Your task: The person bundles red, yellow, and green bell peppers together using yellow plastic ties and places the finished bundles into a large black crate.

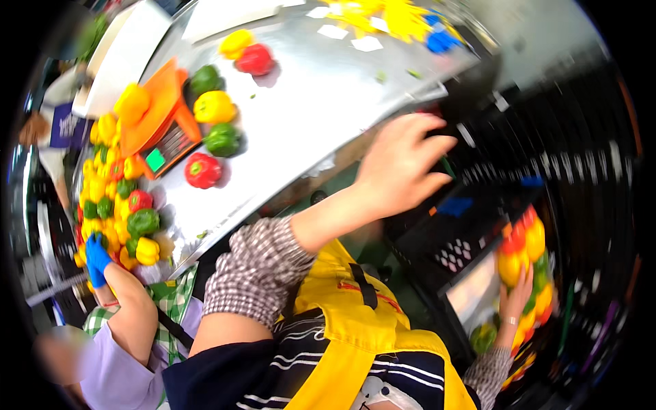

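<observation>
My left hand [402, 164], blurred, is held out past the metal table's near edge with its fingers apart. Nothing shows in its grasp. Below it to the right stands a black plastic crate [451, 251] with slotted walls. My right hand [516, 297] reaches down among bell peppers at the right. Its thumb and fingers lie around the lower end of a yellow bell pepper [509, 267]. Red bell peppers [515, 240] and another yellow one [535, 241] are just beyond it. A dark green pepper [483, 337] lies left of my right wrist.
On the metal table [307, 113] sit an orange scale [164, 120], loose bell peppers [214, 106], and a mixed pepper pile [110, 189]. Yellow strips [397, 18] and blue ones [442, 38] lie at the far end. A co-worker's blue-gloved hand [97, 259] touches the pile.
</observation>
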